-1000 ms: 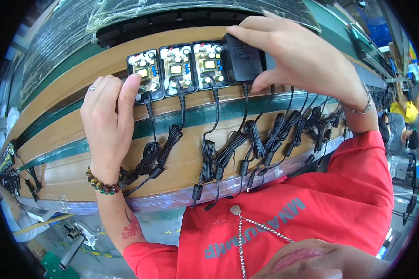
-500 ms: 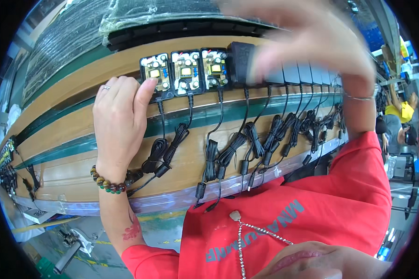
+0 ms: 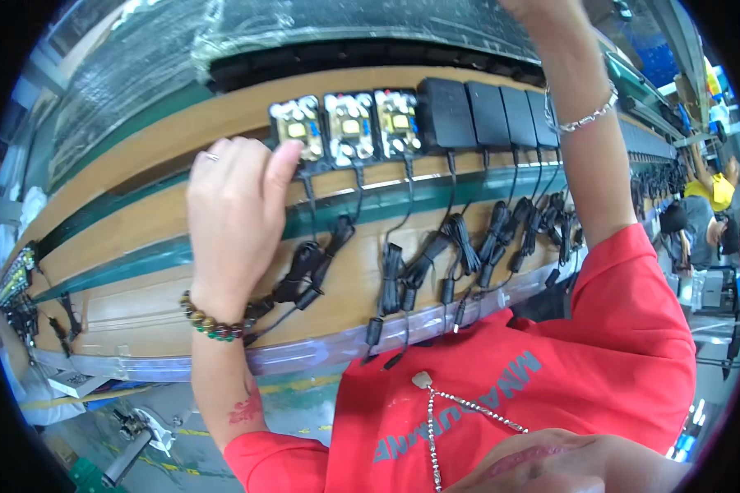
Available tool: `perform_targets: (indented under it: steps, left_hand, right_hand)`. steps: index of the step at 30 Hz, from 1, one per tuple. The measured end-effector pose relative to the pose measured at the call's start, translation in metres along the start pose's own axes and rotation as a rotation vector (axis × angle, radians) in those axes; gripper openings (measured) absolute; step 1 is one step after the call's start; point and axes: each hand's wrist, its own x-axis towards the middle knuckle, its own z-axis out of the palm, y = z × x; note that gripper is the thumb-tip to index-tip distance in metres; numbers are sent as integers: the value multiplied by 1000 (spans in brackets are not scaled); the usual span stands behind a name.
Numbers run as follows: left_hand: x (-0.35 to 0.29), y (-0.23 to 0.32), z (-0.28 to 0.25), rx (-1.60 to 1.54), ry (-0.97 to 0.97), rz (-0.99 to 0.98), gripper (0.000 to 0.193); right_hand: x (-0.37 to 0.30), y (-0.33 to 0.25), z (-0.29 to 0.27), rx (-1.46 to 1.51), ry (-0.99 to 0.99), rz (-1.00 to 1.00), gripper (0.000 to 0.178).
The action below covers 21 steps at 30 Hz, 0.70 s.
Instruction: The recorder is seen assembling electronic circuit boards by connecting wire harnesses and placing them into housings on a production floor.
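At left, the left hand (image 3: 234, 193) curls, thumb against the first of three open cases (image 3: 298, 123), its grip unclear; at right, the right hand (image 3: 538, 11) has left the closed box (image 3: 446, 113) beside them and reaches past the top edge, its grip out of sight, leaving three uncovered. Lumpy, shiny circuit boards (image 3: 351, 127) give way rightward to smooth black boxes (image 3: 492, 115) trailing bundled, rubbery-looking cords (image 3: 392, 275).

Black cases (image 3: 447, 115), black cables (image 3: 302, 269), red shirt (image 3: 625, 353).
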Motion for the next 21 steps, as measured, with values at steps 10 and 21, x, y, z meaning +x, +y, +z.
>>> perform_targets:
  steps: [10,21]
  left_hand:
    - [-1,-5,-1,-45,-16,-7,30]
    - [-5,-9,-2,-29,-51,-38,27]
  right_hand:
    - [-30,-21,-14,-402,-678,-36,33]
    - [-99,11,-29,-728,-935,-161,59]
